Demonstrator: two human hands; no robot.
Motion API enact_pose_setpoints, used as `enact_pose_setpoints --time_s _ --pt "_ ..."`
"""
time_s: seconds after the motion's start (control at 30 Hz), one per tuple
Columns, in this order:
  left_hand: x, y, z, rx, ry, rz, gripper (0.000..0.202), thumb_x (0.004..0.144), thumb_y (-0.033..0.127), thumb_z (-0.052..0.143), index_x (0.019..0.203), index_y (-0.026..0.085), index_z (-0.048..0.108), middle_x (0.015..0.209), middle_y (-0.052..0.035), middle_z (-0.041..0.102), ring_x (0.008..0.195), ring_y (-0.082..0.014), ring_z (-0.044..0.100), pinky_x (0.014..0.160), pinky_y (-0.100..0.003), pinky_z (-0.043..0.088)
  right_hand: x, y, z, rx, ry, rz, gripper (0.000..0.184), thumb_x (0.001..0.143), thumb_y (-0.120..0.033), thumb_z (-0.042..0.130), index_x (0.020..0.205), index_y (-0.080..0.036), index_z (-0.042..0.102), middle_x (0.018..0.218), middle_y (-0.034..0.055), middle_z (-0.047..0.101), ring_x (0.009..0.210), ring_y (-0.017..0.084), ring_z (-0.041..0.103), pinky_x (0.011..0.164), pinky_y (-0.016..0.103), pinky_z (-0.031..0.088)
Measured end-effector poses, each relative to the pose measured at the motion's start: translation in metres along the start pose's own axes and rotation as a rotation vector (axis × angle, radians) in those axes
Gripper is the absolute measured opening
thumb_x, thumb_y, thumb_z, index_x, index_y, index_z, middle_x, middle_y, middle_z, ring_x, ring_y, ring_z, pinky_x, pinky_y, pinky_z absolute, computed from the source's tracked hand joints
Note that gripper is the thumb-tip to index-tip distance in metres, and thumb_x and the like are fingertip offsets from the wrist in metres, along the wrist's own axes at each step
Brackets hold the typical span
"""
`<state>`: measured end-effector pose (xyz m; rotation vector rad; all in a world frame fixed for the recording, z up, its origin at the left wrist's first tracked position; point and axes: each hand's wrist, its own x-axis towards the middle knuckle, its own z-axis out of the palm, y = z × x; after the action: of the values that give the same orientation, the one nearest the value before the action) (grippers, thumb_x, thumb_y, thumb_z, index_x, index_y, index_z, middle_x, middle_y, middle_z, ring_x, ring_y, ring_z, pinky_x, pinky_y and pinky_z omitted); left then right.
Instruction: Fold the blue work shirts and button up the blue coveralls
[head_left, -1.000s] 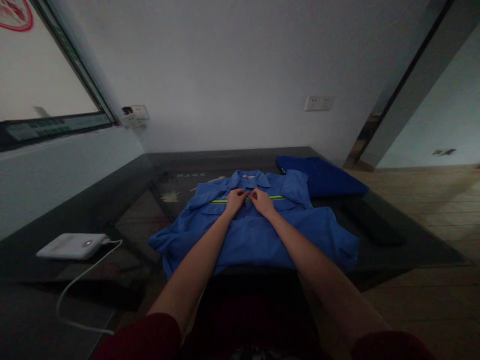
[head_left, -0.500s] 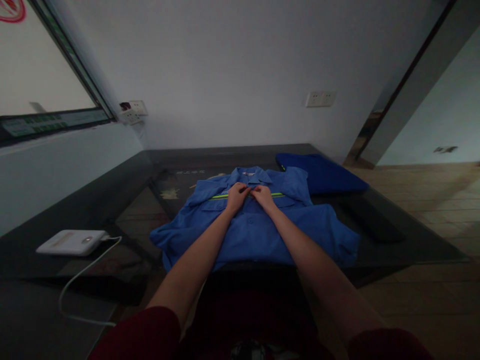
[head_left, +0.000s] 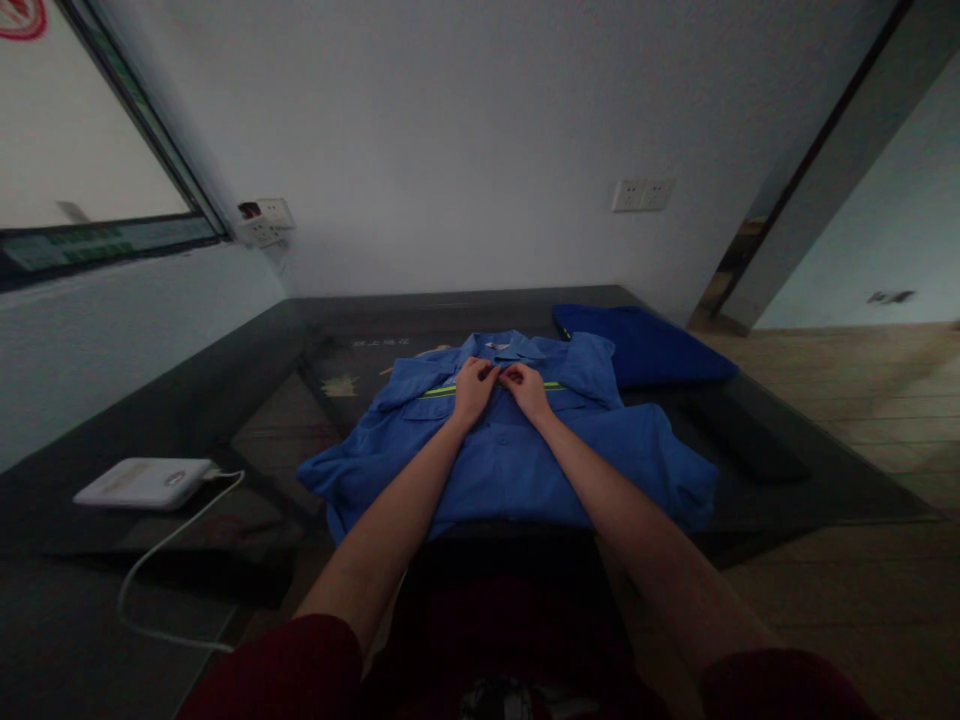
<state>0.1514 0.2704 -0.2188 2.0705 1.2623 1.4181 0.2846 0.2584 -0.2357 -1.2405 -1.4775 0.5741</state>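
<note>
A blue work shirt (head_left: 517,475) with a yellow-green stripe across its chest lies face up on the dark table, collar toward the wall. Both my hands meet at its front opening, just below the collar. The fingers of my left hand (head_left: 474,388) are pinched on the shirt's front edge. Close beside it, my right hand (head_left: 526,386) pinches the other side of the same opening. Whatever small part sits between the fingertips, such as a button, is too small and covered to make out.
A folded dark blue cloth (head_left: 645,345) lies at the back right, with a flat black object (head_left: 742,440) in front of it. On the left rests a white power bank (head_left: 142,484) with a white cable (head_left: 150,555) running off the table (head_left: 450,310) edge.
My hands have shifted very slightly toward the collar, still pinching at the shirt's opening. The shirt lies as before.
</note>
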Motion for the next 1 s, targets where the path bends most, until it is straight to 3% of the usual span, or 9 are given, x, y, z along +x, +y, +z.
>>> enact_pose_setpoints --time_s 0.17,0.27,0.4,0.57,0.73,0.87,1.0 --pt "0.0 0.0 0.0 0.02 -0.016 0.015 0.012 0.081 0.018 0.062 0.069 0.015 0.063 0.073 -0.0015 0.054 0.072 -0.014 0.053 0.071 -0.025 0.043 -0.004 0.004 0.003 0.112 0.05 -0.019 0.019 0.071 -0.033 0.064 0.076 -0.021 0.05 0.06 -0.0042 0.053 0.051 0.014 0.052 0.051 0.025 0.043" --pt "0.0 0.002 -0.001 0.047 -0.038 0.016 0.009 0.079 0.017 0.063 0.071 0.015 0.065 0.075 -0.0021 0.055 0.073 -0.0144 0.053 0.071 -0.025 0.043 -0.006 0.004 0.002 0.125 0.078 -0.016 0.028 0.072 -0.031 0.064 0.094 -0.021 0.051 0.061 -0.0067 0.053 0.047 0.013 0.051 0.048 0.024 0.041" --pt "-0.001 0.006 -0.003 0.049 -0.062 0.045 0.008 0.079 0.017 0.063 0.073 0.014 0.066 0.079 -0.0035 0.057 0.074 -0.0143 0.054 0.071 -0.026 0.044 -0.007 -0.001 -0.002 0.052 -0.01 -0.114 0.033 0.079 -0.027 0.058 0.111 -0.022 0.054 0.064 -0.0051 0.054 0.047 0.012 0.051 0.051 0.024 0.042" --pt "0.002 0.006 -0.005 0.019 -0.088 0.032 0.007 0.078 0.017 0.063 0.074 0.014 0.067 0.086 -0.0051 0.059 0.079 -0.0145 0.057 0.074 -0.025 0.046 -0.005 0.0 -0.004 -0.08 -0.045 -0.103 0.023 0.082 -0.024 0.054 0.102 -0.017 0.063 0.065 -0.0005 0.06 0.049 0.014 0.054 0.054 0.025 0.043" --pt "0.006 -0.005 -0.004 -0.061 -0.054 -0.173 0.021 0.084 0.013 0.051 0.097 0.013 0.066 0.097 -0.0074 0.066 0.085 -0.0152 0.061 0.077 -0.025 0.049 -0.001 0.004 -0.004 -0.13 0.006 -0.071 0.014 0.078 -0.03 0.062 0.085 -0.017 0.062 0.059 -0.0006 0.06 0.05 0.016 0.057 0.053 0.025 0.043" --pt "0.007 -0.015 -0.004 0.082 -0.264 -0.14 0.038 0.08 0.003 0.044 0.109 0.014 0.066 0.11 -0.0088 0.067 0.096 -0.0176 0.062 0.09 -0.029 0.046 0.0 0.005 -0.004 -0.136 -0.013 -0.043 0.01 0.074 -0.025 0.065 0.078 -0.019 0.059 0.058 -0.0026 0.061 0.05 0.016 0.058 0.053 0.025 0.044" --pt "0.008 -0.02 -0.007 0.127 -0.424 -0.077 0.034 0.076 0.003 0.05 0.099 0.015 0.071 0.097 -0.006 0.072 0.09 -0.0186 0.064 0.085 -0.027 0.047 -0.001 0.005 -0.004 -0.151 -0.016 -0.039 0.01 0.073 -0.023 0.065 0.074 -0.02 0.056 0.056 -0.0034 0.06 0.052 0.016 0.06 0.055 0.025 0.045"
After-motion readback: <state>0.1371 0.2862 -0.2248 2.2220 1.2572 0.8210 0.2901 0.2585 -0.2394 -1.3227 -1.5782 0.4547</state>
